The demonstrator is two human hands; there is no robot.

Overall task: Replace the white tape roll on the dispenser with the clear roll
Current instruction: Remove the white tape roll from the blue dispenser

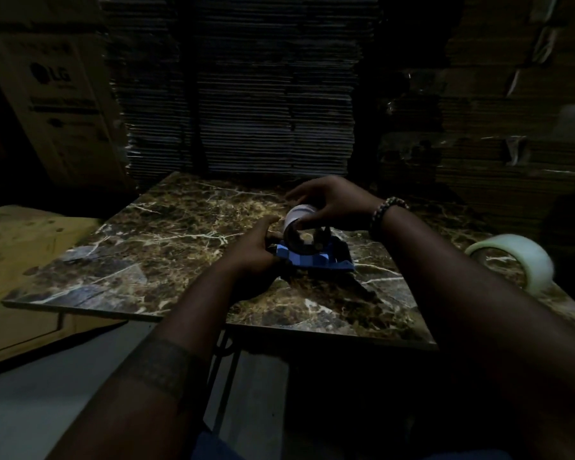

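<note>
dim light | marble tabletop (180,234) | stacked flat cardboard (239,94) behind | LG box (57,104) left

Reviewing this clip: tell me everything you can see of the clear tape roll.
The clear tape roll is a wide ring of translucent, whitish, glossy tape with an open core. It seems to stand on its edge, slightly blurred, near the right edge of the marble table. Only the table touches it, and it is not yet mounted.

Clear roll (518,260) lies right of dispenser (316,257)
</note>
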